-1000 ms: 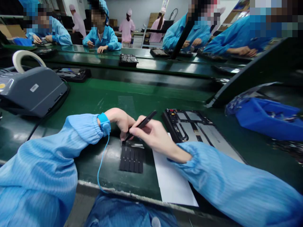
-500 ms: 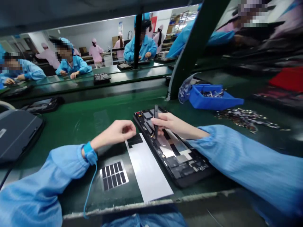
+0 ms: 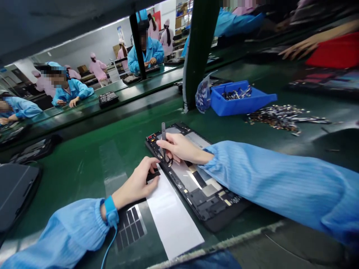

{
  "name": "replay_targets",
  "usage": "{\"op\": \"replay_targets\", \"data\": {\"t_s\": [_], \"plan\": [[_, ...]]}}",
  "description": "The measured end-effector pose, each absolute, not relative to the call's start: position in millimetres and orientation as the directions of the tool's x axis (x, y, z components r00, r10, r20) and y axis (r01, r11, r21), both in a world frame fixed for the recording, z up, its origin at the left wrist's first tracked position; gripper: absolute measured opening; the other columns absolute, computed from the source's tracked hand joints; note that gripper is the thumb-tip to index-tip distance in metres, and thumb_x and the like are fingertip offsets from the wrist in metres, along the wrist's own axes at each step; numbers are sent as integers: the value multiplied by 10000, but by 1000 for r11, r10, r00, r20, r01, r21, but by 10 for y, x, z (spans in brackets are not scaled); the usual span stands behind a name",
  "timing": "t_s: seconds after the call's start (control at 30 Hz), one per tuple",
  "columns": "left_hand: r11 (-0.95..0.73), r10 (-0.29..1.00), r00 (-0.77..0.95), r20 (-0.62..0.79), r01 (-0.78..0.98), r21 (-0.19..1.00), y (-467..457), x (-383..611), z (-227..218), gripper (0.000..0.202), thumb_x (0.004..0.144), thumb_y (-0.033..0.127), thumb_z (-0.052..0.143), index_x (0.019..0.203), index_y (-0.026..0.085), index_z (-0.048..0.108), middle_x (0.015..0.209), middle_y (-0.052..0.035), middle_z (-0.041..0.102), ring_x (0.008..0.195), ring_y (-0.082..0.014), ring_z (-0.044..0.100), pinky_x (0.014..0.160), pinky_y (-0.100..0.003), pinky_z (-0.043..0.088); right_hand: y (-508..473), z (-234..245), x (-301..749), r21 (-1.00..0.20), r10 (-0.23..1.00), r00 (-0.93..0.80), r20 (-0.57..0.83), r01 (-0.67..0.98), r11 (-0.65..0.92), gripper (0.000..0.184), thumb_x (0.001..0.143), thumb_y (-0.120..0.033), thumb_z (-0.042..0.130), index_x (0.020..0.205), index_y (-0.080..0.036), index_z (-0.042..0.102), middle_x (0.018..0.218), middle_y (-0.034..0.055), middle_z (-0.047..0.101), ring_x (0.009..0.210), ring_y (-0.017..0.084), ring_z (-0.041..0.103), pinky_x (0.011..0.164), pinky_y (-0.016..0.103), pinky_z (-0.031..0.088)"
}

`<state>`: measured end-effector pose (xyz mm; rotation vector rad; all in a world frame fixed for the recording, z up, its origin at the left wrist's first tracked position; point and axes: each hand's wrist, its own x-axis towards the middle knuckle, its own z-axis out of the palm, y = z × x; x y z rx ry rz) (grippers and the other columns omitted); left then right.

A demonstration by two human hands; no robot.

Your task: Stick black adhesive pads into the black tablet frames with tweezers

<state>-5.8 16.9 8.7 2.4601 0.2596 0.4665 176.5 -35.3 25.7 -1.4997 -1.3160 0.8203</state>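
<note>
My right hand (image 3: 179, 149) grips black tweezers (image 3: 163, 139) upright, their tip down on the inside of an opened tablet (image 3: 196, 183) that lies on the green belt. My left hand (image 3: 140, 181) rests curled on the near end of a white backing strip (image 3: 171, 216), thumb and fingers pressed on a small black sticker (image 3: 153, 175). A blue wrist strap (image 3: 111, 212) with a cord is on my left wrist. A sheet of black rectangular stickers (image 3: 130, 228) lies just below that hand.
A blue bin (image 3: 238, 99) of small parts and a scatter of loose parts (image 3: 280, 116) sit to the right. A dark green post (image 3: 196, 52) stands behind the tablet. A grey device (image 3: 14, 190) lies at the left edge. Other people in blue coats work across the belt.
My view swung left and down. My right hand carried the tweezers from the sticker sheet onto the open tablet. My left hand shifted from the sheet to the white strip.
</note>
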Motion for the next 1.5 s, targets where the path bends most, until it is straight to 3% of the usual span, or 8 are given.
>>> {"op": "replay_targets", "data": {"t_s": [0.5, 0.73, 1.0, 1.2, 1.33, 1.5], "plan": [[-842, 185, 938, 294, -2, 540, 170, -64, 69, 398, 787, 69, 440, 1165, 194, 445, 1008, -59, 467, 879, -152, 485, 784, -287, 459, -399, 263, 1731, -931, 950, 306, 67, 362, -51, 187, 878, -257, 467, 713, -173, 440, 398, -62, 479, 237, 59, 389, 241, 167, 273], [-940, 101, 958, 269, 4, 340, 139, -65, 69, 466, 809, 52, 389, 1244, 203, 464, 995, -78, 491, 910, -178, 468, 816, -335, 437, -402, 254, 1728, -921, 951, 291, 102, 389, -20, 193, 865, -268, 475, 699, -172, 452, 389, -57, 478, 248, 59, 389, 270, 176, 282], [-985, 61, 963, 262, 15, 173, 110, -76, 52, 421, 854, 84, 363, 1252, 191, 450, 965, -85, 508, 841, -186, 453, 756, -340, 427, -397, 234, 1744, -908, 957, 265, 120, 419, -2, 207, 862, -293, 470, 693, -175, 447, 411, -56, 484, 266, 54, 386, 269, 171, 275], [-992, 127, 970, 206, 118, 53, 55, -68, 90, 458, 839, 102, 350, 1296, 124, 371, 1003, -116, 509, 847, -221, 441, 735, -366, 421, -375, 202, 1761, -907, 963, 236, 128, 420, 18, 197, 859, -303, 471, 710, -176, 456, 409, -66, 476, 266, 53, 383, 254, 156, 271], [-985, 169, 974, 148, 170, 5, 7, -46, 100, 488, 834, 105, 332, 1321, 109, 323, 1014, -124, 515, 871, -245, 446, 727, -382, 407, -370, 195, 1762, -928, 968, 218, 121, 371, 32, 199, 861, -322, 467, 727, -176, 449, 410, -69, 476, 253, 48, 366, 239, 147, 249], [-978, 190, 974, 123, 199, -60, -13, 3, 104, 503, 815, 91, 330, 1317, 65, 307, 1025, -139, 526, 868, -250, 455, 708, -377, 398, -375, 199, 1763, -978, 977, 190, 99, 197, 61, 177, 868, -347, 453, 821, -179, 428, 403, -68, 494, 251, 57, 368, 257, 146, 252]]}}
